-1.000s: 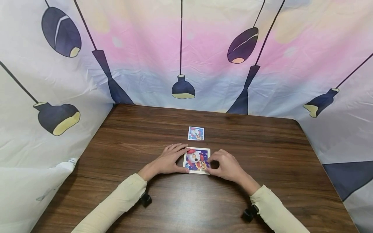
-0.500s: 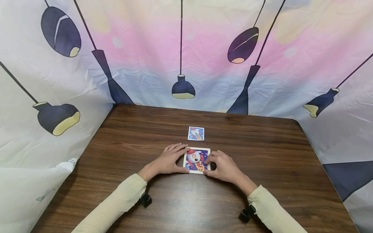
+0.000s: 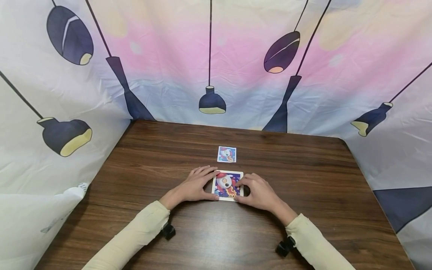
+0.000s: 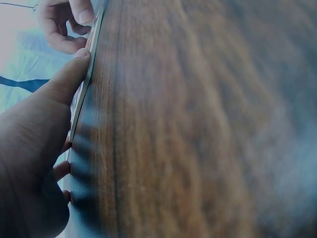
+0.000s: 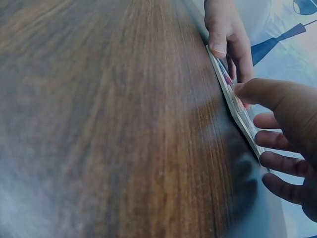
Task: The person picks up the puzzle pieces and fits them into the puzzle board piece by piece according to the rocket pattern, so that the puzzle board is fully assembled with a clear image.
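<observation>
A square picture puzzle (image 3: 224,182) with a white border lies on the table; it shows a red and white rocket with orange flames. My left hand (image 3: 195,186) spans its left side, thumb at the near left corner and forefinger at the far left corner. My right hand (image 3: 259,192) rests fingertips on the puzzle's right part, thumb low on the near edge and forefinger above it, over the flames. The right wrist view shows the right thumb (image 5: 252,91) on the puzzle's face and the other fingers spread beside its edge.
Beyond the puzzle lies a smaller card (image 3: 227,154) with a similar rocket picture. The brown wooden table (image 3: 216,240) is bounded at the back and sides by a cloth (image 3: 168,56) printed with hanging lamps.
My right hand has shifted slightly left onto the puzzle, and the flames at its near right now look unbroken, where a light gap showed before. My left hand has stayed put.
</observation>
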Available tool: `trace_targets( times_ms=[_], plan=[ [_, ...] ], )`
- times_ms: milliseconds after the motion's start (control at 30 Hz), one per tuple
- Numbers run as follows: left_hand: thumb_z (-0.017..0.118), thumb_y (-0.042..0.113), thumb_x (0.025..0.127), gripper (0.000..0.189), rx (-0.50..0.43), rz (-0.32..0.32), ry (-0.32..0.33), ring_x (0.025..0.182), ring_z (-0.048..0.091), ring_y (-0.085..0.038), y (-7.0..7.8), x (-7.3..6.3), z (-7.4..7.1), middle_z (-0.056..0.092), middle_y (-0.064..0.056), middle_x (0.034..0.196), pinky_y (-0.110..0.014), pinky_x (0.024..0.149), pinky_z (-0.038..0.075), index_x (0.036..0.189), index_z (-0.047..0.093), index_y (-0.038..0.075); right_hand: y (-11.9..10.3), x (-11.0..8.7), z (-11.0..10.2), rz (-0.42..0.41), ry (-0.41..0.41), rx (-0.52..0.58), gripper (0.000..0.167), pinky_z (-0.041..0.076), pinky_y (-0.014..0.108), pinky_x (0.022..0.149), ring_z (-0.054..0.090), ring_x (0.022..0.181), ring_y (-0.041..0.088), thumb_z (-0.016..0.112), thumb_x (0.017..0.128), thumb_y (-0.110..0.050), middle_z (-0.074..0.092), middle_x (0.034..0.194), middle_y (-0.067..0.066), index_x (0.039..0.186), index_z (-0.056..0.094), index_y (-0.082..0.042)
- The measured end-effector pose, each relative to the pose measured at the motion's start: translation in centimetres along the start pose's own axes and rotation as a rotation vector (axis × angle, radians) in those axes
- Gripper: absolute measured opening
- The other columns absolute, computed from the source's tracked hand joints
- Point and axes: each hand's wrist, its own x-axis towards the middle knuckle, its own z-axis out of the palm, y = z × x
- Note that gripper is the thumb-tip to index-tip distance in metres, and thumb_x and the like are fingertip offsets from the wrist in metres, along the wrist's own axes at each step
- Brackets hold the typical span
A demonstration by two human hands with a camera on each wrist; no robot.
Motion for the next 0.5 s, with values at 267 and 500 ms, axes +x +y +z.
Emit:
trace_targets(
  times_ms=[267, 500],
  plan=[
    [0.069, 0.072, 0.084, 0.098, 0.002, -0.007, -0.009, 0.155, 0.021, -0.032, 0.00, 0.03, 0.02, 0.028, -0.003, 0.167, -0.062, 0.121, 0.015, 0.161, 0.035, 0.021, -0.14, 0.16, 0.37, 0.017, -0.019, 0.004, 0.032, 0.054, 0.038, 0.085, 0.060, 0.098, 0.011, 0.082, 0.084, -0.047, 0.068, 0.103, -0.008, 0.106, 0.080, -0.024],
    [0.068, 0.072, 0.084, 0.098, 0.005, -0.001, -0.003, 0.155, 0.022, -0.032, -0.01, 0.02, -0.01, 0.029, -0.003, 0.167, -0.063, 0.121, 0.015, 0.161, 0.036, 0.020, -0.26, 0.10, 0.29, 0.017, -0.007, 0.003, 0.032, 0.053, 0.037, 0.081, 0.058, 0.094, 0.010, 0.085, 0.082, -0.044, 0.066, 0.100, -0.010, 0.106, 0.080, -0.024]
  ],
)
